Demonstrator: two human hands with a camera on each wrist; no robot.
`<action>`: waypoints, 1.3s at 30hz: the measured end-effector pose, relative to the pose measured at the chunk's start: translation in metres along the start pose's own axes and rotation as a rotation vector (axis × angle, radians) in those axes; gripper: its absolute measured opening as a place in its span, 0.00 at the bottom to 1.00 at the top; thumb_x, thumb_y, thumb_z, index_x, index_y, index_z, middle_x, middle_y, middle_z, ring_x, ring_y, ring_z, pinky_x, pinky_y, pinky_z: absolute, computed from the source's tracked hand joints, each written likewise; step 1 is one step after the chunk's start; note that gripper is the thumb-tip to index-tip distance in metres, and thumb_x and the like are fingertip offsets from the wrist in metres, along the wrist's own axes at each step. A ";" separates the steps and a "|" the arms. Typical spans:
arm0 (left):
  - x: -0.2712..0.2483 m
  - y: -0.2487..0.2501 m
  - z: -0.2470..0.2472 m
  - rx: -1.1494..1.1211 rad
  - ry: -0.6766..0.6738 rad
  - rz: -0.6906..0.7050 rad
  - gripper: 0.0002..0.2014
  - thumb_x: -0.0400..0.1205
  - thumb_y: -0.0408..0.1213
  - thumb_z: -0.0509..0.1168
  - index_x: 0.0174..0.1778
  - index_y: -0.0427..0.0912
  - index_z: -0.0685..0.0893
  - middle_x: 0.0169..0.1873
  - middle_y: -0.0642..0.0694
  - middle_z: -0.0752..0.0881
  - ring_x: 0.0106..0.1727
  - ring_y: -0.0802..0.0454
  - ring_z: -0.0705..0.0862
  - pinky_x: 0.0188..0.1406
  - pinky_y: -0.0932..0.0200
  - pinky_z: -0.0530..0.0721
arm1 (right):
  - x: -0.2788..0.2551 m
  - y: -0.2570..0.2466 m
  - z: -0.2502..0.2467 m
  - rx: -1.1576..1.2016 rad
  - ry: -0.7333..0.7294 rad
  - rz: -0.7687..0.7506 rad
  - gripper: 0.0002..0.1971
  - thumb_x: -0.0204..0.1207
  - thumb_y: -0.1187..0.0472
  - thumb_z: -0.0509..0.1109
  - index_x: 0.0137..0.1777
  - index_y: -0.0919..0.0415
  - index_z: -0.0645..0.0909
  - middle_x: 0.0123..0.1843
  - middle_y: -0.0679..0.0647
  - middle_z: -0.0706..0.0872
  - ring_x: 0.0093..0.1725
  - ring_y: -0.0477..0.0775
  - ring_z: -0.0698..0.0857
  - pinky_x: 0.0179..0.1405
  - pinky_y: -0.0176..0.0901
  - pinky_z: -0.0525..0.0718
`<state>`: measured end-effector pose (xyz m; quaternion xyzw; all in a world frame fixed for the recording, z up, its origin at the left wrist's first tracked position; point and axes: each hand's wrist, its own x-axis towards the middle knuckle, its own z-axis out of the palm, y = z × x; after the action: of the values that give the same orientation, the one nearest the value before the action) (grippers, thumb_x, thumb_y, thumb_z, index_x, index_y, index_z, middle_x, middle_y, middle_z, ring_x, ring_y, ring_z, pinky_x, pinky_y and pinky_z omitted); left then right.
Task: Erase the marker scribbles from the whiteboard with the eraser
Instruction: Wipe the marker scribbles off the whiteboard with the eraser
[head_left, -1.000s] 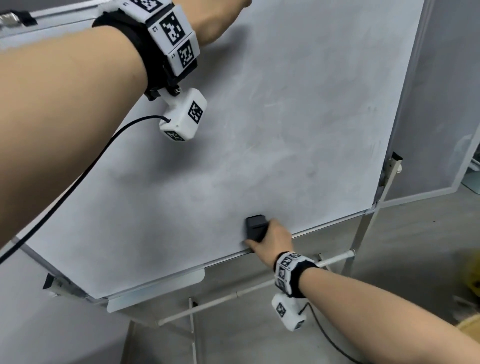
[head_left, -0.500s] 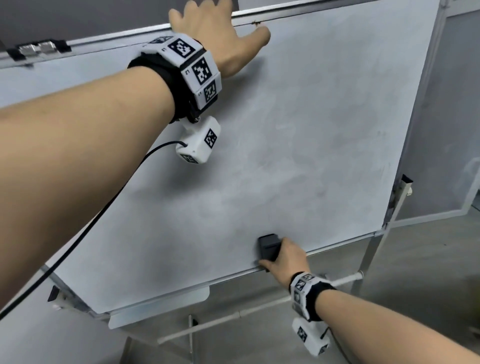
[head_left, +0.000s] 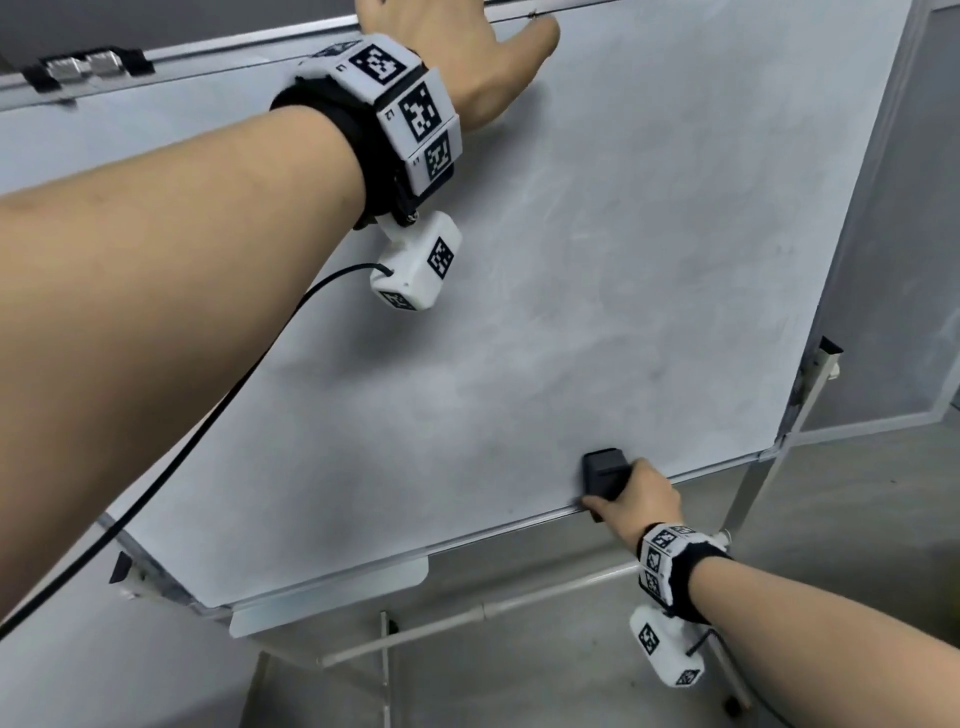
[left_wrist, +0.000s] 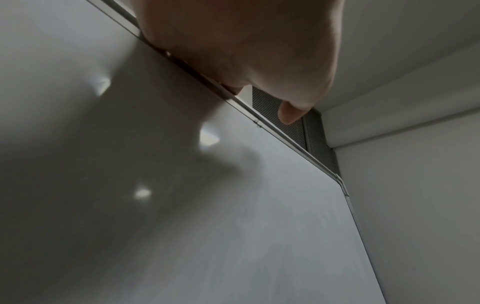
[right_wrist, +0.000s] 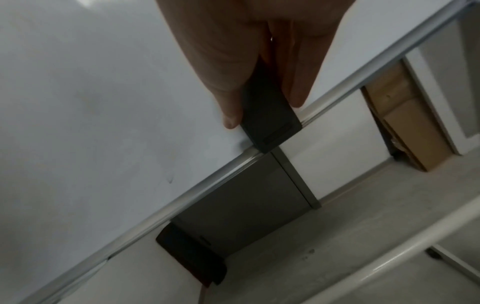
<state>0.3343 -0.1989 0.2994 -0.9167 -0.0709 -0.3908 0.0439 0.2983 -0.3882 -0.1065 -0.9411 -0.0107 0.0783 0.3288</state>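
The whiteboard (head_left: 623, 260) stands tilted on its stand, and its surface shows only faint grey smears. My right hand (head_left: 644, 499) grips a black eraser (head_left: 602, 475) and presses it flat on the board at the bottom frame. In the right wrist view the thumb and fingers of that hand (right_wrist: 265, 112) pinch the eraser (right_wrist: 275, 131) by its sides, just above the metal edge (right_wrist: 207, 179). My left hand (head_left: 467, 57) holds the board's top edge with the thumb lying along the frame. The left wrist view shows the left hand (left_wrist: 246, 41) with its fingers curled over that frame.
A white tray (head_left: 332, 597) hangs under the bottom edge at the left. Stand legs and a crossbar (head_left: 467, 618) spread on the floor below. A clip (head_left: 83, 67) sits on the top frame at the left. Cardboard (right_wrist: 405, 123) leans behind the board.
The view has tilted up, bringing my left hand on the top edge into sight. The eraser has slid a little to the right along the bottom edge.
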 end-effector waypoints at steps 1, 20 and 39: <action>0.002 0.000 0.001 0.006 0.015 0.015 0.33 0.71 0.70 0.49 0.47 0.40 0.76 0.41 0.44 0.77 0.51 0.42 0.78 0.63 0.43 0.70 | -0.001 -0.004 -0.002 -0.001 0.002 -0.026 0.31 0.58 0.38 0.83 0.47 0.55 0.71 0.52 0.58 0.88 0.55 0.64 0.85 0.50 0.48 0.81; 0.000 0.005 -0.001 -0.011 -0.022 0.017 0.29 0.71 0.71 0.50 0.43 0.45 0.73 0.40 0.44 0.76 0.47 0.42 0.78 0.54 0.47 0.69 | -0.004 -0.020 0.022 -0.088 -0.102 -0.271 0.37 0.60 0.36 0.81 0.64 0.57 0.75 0.60 0.55 0.85 0.59 0.60 0.85 0.57 0.46 0.81; 0.001 -0.001 -0.001 0.039 -0.014 0.055 0.32 0.73 0.70 0.48 0.52 0.45 0.76 0.51 0.47 0.81 0.59 0.40 0.78 0.63 0.43 0.68 | 0.010 0.007 0.001 -0.036 0.011 -0.188 0.31 0.58 0.40 0.83 0.55 0.56 0.76 0.53 0.56 0.87 0.56 0.61 0.86 0.52 0.46 0.82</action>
<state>0.3345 -0.1975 0.3007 -0.9199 -0.0533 -0.3817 0.0719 0.3081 -0.3926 -0.1129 -0.9421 -0.0985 0.0417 0.3178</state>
